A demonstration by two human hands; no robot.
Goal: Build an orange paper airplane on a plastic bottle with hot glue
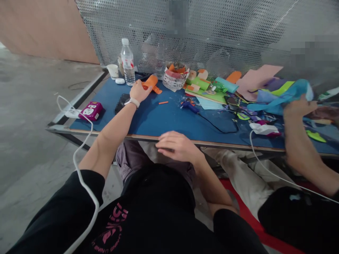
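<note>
My left hand (139,91) reaches out over the blue table (164,118) and is closed on an orange felt roll (151,82) near the far edge. A white band sits on that wrist. My right hand (176,145) rests at the table's near edge, above my lap, its fingers loosely stretched out and holding nothing that I can see. A small orange strip (163,102) lies on the table between the two hands.
A water bottle (127,62), a paper cup (113,71), a basket of scraps (175,76), a blue glue gun (189,106) with black cord, a pink device (91,110) and coloured felt sheets (258,86) lie about. A co-worker's hand (298,107) holds blue felt on the right. Perforated metal screen behind.
</note>
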